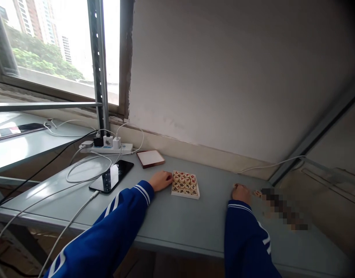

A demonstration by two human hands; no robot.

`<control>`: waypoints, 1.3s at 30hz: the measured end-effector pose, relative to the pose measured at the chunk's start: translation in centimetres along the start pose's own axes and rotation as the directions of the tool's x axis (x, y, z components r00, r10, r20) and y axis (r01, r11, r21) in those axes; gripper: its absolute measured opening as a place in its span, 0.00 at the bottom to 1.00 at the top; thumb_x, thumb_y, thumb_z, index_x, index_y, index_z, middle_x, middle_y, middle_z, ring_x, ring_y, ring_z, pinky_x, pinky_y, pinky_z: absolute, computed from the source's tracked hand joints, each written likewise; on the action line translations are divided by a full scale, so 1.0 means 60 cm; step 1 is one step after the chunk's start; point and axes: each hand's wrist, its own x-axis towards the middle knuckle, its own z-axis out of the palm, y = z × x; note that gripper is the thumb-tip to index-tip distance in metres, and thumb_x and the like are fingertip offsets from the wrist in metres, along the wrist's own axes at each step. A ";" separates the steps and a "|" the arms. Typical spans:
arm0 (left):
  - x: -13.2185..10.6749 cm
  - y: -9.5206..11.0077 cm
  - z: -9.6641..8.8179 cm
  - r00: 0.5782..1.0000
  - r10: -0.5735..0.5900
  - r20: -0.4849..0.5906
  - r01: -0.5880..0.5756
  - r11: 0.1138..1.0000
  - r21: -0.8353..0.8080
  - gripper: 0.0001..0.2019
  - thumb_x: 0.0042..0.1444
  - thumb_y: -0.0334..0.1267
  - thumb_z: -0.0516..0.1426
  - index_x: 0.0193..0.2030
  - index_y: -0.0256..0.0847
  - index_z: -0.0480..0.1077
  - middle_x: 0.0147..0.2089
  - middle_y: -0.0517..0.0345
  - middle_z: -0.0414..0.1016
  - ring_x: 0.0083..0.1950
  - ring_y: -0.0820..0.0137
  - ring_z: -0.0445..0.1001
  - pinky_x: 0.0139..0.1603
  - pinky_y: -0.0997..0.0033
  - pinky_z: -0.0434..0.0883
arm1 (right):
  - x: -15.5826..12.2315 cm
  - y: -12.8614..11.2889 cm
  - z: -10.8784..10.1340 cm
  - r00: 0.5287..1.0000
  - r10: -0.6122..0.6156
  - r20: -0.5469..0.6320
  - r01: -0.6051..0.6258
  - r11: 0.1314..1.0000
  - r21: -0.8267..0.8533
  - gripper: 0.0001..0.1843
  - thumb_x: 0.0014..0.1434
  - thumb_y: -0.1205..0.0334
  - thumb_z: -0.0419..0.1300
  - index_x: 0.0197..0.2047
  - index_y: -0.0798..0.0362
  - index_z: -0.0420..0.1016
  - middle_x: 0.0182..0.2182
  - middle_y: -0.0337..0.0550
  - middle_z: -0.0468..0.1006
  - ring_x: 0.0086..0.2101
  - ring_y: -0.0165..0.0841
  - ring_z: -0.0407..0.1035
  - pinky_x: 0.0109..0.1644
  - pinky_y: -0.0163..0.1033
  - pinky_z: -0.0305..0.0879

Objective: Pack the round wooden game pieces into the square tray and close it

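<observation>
One tray [196, 196] of sixteen round game pieces [185, 182], left hand [161, 180] loosely curled against it; right hand [241, 192] grip unclear.

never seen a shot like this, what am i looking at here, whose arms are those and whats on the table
There is only one picture, taken by a camera worn on a person's head, looking forward and down. So the two arms in blue sleeves with white stripes are the wearer's own.

The left hand rests on the grey table, touching the left edge of a shallow tray filled with round wooden game pieces marked in red and black. The right hand lies further right beside a few loose pieces; part of that area is blurred out. Whether either hand grips anything is not clear.

Also on the table: a black phone on a white cable, a brown-edged lid or board, and a power strip with chargers. A second phone lies on the next table, under the window.
</observation>
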 end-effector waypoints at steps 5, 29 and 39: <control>0.003 -0.004 -0.001 0.998 -0.010 0.057 0.014 0.998 -0.062 0.16 0.54 0.43 0.46 0.26 0.38 0.70 0.31 0.53 0.73 0.32 0.67 0.69 0.32 0.72 0.61 | 0.004 -0.091 -0.006 0.998 -0.048 0.034 0.046 0.996 0.074 0.13 0.52 0.55 0.52 0.32 0.54 0.73 0.31 0.56 0.72 0.35 0.43 0.66 0.34 0.45 0.58; 0.011 -0.004 -0.007 0.987 0.041 0.155 -0.017 0.988 -0.157 0.17 0.52 0.42 0.45 0.25 0.37 0.70 0.33 0.56 0.73 0.35 0.67 0.67 0.39 0.71 0.62 | -0.100 -0.360 -0.030 0.813 -0.543 0.209 0.451 0.815 0.363 0.14 0.53 0.50 0.54 0.40 0.44 0.72 0.42 0.42 0.73 0.45 0.37 0.61 0.43 0.41 0.48; 0.005 0.000 -0.006 0.990 0.033 0.138 -0.016 0.993 -0.121 0.19 0.53 0.47 0.46 0.27 0.37 0.70 0.31 0.55 0.73 0.33 0.67 0.67 0.36 0.71 0.61 | -0.057 -0.296 -0.029 0.967 -0.238 0.092 0.212 0.951 0.225 0.14 0.56 0.57 0.49 0.33 0.50 0.75 0.38 0.46 0.72 0.40 0.39 0.60 0.42 0.44 0.49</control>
